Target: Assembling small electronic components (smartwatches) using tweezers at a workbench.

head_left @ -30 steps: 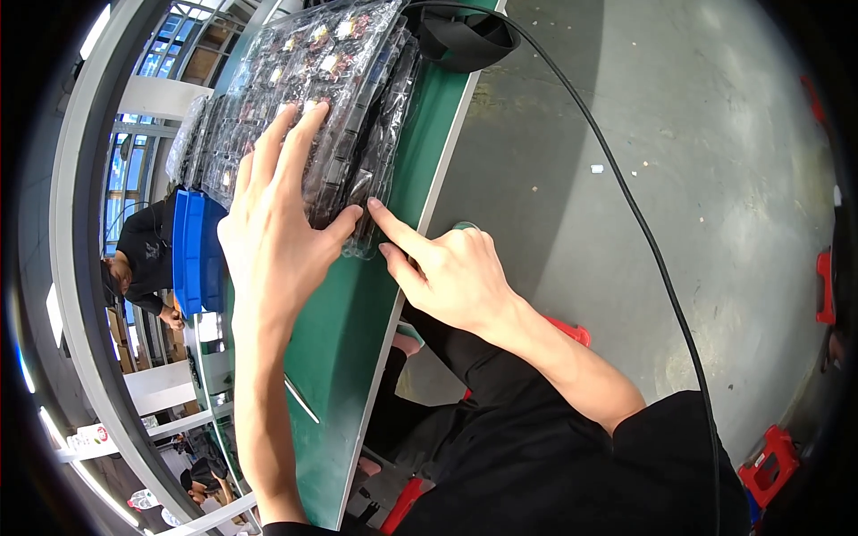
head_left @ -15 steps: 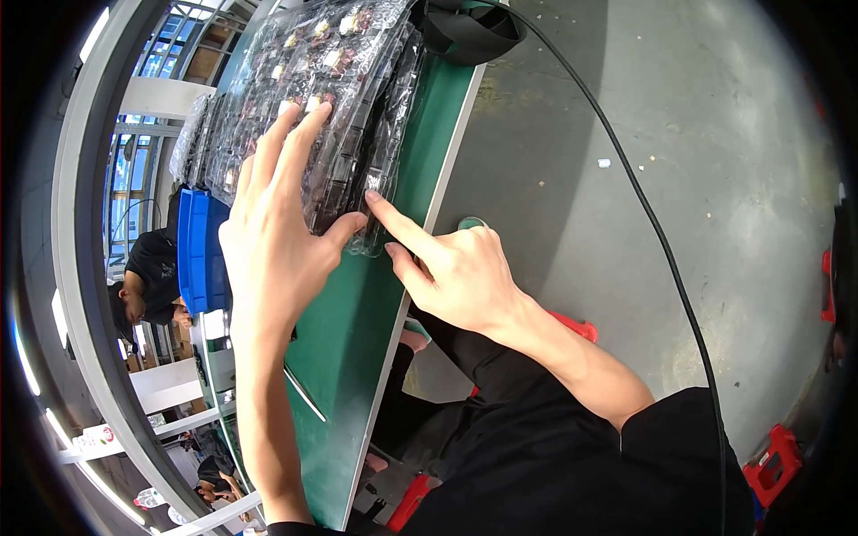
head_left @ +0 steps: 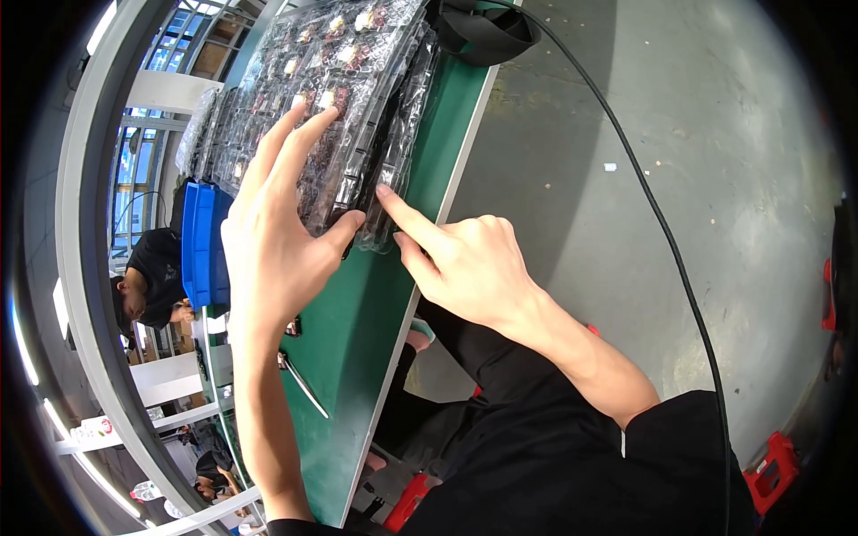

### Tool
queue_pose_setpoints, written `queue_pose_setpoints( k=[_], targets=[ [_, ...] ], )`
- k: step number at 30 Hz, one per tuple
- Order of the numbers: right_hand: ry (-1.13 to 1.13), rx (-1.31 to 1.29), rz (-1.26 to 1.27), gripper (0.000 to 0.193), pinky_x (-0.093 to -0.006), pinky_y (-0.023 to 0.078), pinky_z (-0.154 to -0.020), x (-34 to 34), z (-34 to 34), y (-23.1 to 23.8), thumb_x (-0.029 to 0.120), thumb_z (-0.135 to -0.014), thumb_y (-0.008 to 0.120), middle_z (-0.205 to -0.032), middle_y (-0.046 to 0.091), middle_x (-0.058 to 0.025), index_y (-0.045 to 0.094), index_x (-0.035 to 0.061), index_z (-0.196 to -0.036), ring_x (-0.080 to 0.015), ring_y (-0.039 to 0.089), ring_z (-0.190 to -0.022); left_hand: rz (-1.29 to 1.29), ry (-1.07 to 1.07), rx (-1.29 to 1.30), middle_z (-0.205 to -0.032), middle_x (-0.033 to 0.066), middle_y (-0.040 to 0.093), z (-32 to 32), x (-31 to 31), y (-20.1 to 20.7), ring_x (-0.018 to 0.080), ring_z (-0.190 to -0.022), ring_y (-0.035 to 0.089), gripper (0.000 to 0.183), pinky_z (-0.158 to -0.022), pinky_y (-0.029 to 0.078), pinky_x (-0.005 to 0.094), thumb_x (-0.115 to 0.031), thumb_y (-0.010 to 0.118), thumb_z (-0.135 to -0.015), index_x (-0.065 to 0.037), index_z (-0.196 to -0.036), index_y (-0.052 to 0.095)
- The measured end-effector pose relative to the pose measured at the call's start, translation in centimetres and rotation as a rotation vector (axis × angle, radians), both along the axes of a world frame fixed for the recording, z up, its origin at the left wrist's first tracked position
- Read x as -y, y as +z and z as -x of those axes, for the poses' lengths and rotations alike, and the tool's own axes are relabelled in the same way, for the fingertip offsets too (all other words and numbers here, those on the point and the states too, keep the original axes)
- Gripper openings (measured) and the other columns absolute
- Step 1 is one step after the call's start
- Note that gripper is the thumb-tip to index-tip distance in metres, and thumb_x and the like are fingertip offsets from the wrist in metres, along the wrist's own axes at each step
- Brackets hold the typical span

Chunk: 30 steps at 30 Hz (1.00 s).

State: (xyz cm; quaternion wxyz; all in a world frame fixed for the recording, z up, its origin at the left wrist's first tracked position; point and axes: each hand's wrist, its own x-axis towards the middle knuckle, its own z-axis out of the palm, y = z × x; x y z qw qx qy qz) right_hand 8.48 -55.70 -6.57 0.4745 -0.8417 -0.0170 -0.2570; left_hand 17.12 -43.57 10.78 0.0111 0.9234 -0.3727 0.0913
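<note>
Green table (head_left: 357, 357) runs under both my hands, grey floor (head_left: 715, 179) off to the right of them. Stack of clear plastic trays (head_left: 357, 80) w/ small parts lies on the table, stretching away from my fingers. My left hand (head_left: 268, 241) lies flat on top of the stack, fingers spread, thumb pressed at its near edge, not clenched. My right hand (head_left: 465, 259) is loosely curled, index finger out, tip touching the stack's side edge just beside my left thumb; gripping nothing. Blue bin (head_left: 204, 241) just left of my left hand. Black cable (head_left: 643, 205) beyond my right hand.
</note>
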Motion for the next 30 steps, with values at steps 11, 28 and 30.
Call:
queue_pose_setpoints(
  k=[11,28,30],
  targets=[
    [0.023,0.008,-0.014,0.064,-0.0477,0.054,-0.051,0.0,-0.5,1.1,0.014,-0.100,0.074,-0.054,0.059,-0.0126,0.062,0.0177,-0.163,-0.0349,0.063,-0.046,0.149,0.019,-0.167,-0.168,0.0132,0.058,-0.6,0.0,0.6,0.0371,-0.147,0.064,0.084,-0.117,0.055,0.0452,-0.003,0.078,-0.077,-0.020,-0.158,0.063],
    [0.051,-0.033,0.082,0.068,-0.0478,0.057,-0.052,0.8,-0.6,1.7,0.014,-0.098,0.073,-0.057,0.063,-0.0130,0.060,0.0203,-0.165,-0.0364,0.066,-0.049,0.185,0.051,-0.287,-0.171,0.0096,0.055,-1.0,-0.5,1.5,0.0318,-0.143,0.064,0.077,-0.116,0.055,0.0591,-0.001,0.083,-0.086,-0.021,-0.158,0.064],
    [0.052,-0.037,0.085,0.067,-0.0477,0.057,-0.053,0.7,-0.6,1.7,0.014,-0.099,0.073,-0.057,0.063,-0.0133,0.060,0.0203,-0.165,-0.0364,0.066,-0.049,0.206,0.081,-0.275,-0.170,0.0100,0.056,-1.0,-0.9,1.6,0.0318,-0.145,0.063,0.068,-0.115,0.056,0.0580,0.000,0.079,-0.095,-0.020,-0.158,0.064]
  ],
)
